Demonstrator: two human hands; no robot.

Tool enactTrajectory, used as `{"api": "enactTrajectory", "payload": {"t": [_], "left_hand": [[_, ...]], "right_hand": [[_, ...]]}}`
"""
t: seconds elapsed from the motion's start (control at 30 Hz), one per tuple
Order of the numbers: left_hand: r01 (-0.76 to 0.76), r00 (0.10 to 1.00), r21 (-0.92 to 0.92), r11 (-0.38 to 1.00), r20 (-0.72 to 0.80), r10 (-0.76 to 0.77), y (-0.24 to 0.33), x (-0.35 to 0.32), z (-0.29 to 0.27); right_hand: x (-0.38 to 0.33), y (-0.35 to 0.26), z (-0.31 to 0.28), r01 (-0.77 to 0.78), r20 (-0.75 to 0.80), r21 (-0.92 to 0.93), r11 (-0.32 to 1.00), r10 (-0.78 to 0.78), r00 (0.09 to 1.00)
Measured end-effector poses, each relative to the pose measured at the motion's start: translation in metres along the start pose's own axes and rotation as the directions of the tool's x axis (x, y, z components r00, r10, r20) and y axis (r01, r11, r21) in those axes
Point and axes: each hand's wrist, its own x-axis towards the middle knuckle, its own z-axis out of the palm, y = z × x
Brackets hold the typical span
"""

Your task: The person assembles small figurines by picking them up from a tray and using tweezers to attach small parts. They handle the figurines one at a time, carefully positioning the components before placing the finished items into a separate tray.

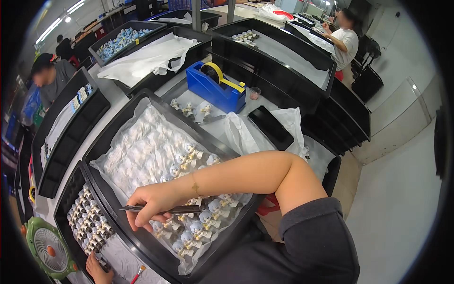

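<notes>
My right hand [152, 202] is above the large black tray [142, 253], its fingers closed around a slim dark tool, possibly tweezers [185, 209]. Beneath my forearm, several small figurines [206, 217] with pale blue hair and white bodies lie in rows on white sheeting. More of them show as bumps under a thin white sheet [137, 142] on the tray's far half. At the lower left edge, my left hand [98, 270] is at the near end of rows of similar figurines [89, 220] in another black tray. Its fingertips are against a figurine [100, 258]; the grip is partly hidden.
A red-handled brush [138, 273] lies near my left hand. Beyond the large tray are a blue tape dispenser [215, 87] and a black phone [270, 127]. A green fan [49, 251] stands at left. Stacked black trays [279, 80] rise at the back; two people work nearby.
</notes>
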Motion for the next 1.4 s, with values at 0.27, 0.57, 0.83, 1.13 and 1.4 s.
{"api": "enactTrajectory", "payload": {"t": [0.27,0.57,0.83,1.13,1.4], "left_hand": [[-0.362,0.884,-0.037,0.932,-0.331,0.33,0.072,0.021,-0.068],[-0.677,0.386,-0.735,-0.036,-0.396,0.833,0.27,0.005,-0.191],[-0.101,0.039,-0.908,-0.406,-0.411,0.911,0.379,-0.037,-0.231],[-0.246,-0.124,-0.859,-0.449,-0.431,0.894,0.373,-0.052,-0.25],[-0.948,-0.117,-0.052,-0.315,-0.862,0.493,0.381,-0.051,-0.217]], "right_hand": [[0.005,-0.001,-0.004,-0.042,-0.079,-0.039,0.998,0.039,0.996],[0.008,0.002,-0.016,0.016,-0.277,0.081,0.997,0.007,0.961],[-0.004,0.003,-0.013,0.036,-0.366,0.052,0.998,-0.015,0.93],[0.012,0.004,-0.012,-0.026,-0.328,0.005,1.0,0.026,0.944],[-0.006,0.011,-0.017,-0.024,-0.38,0.022,0.999,0.031,0.925]]}}
